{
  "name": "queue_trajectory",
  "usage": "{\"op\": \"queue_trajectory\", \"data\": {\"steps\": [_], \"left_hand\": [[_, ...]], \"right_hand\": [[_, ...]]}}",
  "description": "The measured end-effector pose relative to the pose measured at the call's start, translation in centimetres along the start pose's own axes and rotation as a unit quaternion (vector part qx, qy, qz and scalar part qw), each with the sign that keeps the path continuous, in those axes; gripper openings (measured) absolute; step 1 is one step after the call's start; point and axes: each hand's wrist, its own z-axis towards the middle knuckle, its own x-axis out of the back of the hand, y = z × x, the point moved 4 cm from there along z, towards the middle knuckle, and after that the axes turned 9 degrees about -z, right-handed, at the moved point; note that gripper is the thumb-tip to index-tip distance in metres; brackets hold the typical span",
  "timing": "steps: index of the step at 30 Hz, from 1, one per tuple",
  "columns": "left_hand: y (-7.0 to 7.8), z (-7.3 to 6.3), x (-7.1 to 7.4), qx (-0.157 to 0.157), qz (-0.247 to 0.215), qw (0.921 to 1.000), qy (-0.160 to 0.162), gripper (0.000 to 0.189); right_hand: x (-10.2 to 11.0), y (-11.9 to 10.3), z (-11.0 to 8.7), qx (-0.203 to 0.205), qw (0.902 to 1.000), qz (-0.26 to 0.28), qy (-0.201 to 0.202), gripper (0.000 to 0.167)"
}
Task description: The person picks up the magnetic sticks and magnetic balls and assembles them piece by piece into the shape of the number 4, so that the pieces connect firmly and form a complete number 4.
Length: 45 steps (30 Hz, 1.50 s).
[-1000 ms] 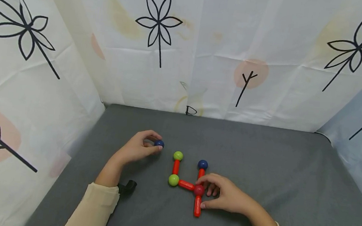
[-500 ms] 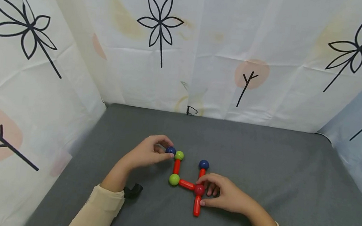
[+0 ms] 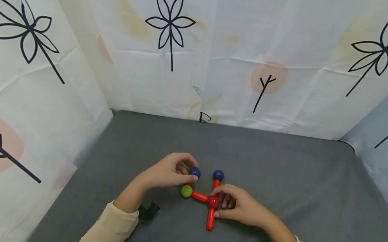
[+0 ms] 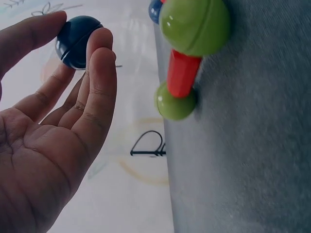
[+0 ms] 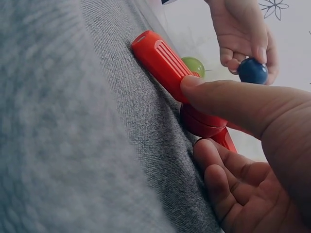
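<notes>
My left hand (image 3: 171,172) pinches a loose blue ball (image 4: 77,41) between thumb and fingertips, above the table. Below it stands a toy build of balls and red rods. One red rod (image 4: 183,73) joins a near green ball (image 3: 186,191) to a far green ball (image 4: 175,104), which the left hand mostly hides in the head view. Another rod (image 3: 199,197) leads to a red ball (image 3: 214,202). From there, one rod runs back to a second blue ball (image 3: 218,175) and a front rod (image 5: 160,63) has a bare end. My right hand (image 3: 241,207) grips the build around the red ball, thumb on the front rod.
The build lies on a grey cloth-covered table (image 3: 281,165). White printed fabric (image 3: 225,29) rises behind the table and along both sides. Black straps with devices (image 3: 149,211) sit at both wrists, beside the beige sleeves (image 3: 108,226).
My left hand has moved right and a little nearer with the blue ball, from left of the far green ball to over it. The right hand and build have stayed put.
</notes>
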Motion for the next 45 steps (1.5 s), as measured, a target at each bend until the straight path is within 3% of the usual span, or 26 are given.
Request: {"op": "queue_trajectory", "data": {"steps": [13, 20, 29, 39, 45], "left_hand": [[0.9, -0.6, -3.3, -0.018, 0.006, 0.9979, -0.062, 0.022], [0.8, -2.2, -4.9, -0.009, 0.011, 0.9951, -0.098, 0.021], [-0.3, -4.2, -7.0, -0.002, 0.004, 0.9881, -0.154, 0.022], [-1.2, -4.2, -8.4, 0.017, -0.007, 0.9839, -0.178, 0.025], [-1.0, -4.2, -8.5, 0.024, 0.0, 0.9846, -0.173, 0.025]], "right_hand": [[-0.2, 0.2, 0.0, 0.006, 1.0, 0.001, -0.005, 0.045], [-0.3, 0.0, 0.1, 0.01, 0.9999, -0.009, 0.001, 0.053], [-0.4, -0.3, -0.1, 0.008, 0.9993, -0.027, 0.022, 0.051], [-0.5, -0.2, -0.1, 0.022, 0.9987, -0.029, 0.037, 0.052], [-0.4, -0.1, -0.1, 0.026, 0.9985, -0.029, 0.039, 0.052]]}}
